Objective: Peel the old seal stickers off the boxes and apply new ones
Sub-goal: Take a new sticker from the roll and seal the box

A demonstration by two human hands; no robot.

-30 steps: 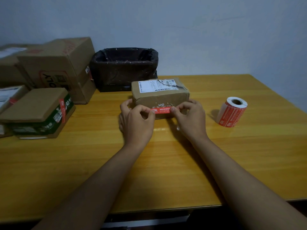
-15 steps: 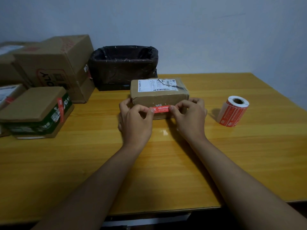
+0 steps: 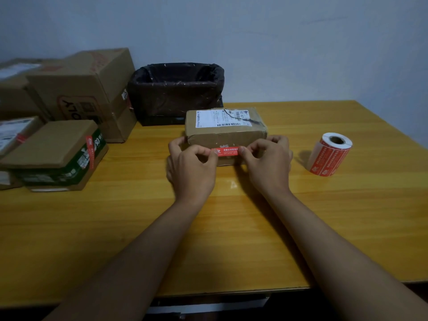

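At table (image 3: 231,228) centre, a red sticker (image 3: 228,151) is being pinched against the box (image 3: 225,133) front, at 9 o'clock by the left hand (image 3: 192,170), at 3 o'clock by the right hand (image 3: 268,163). The roll (image 3: 330,155) is lying at the box's 3 o'clock.

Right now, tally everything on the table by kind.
Cardboard boxes: 5, one under the hands, four at left
Sticker rolls: 1
Lined bins: 1
Total: 7
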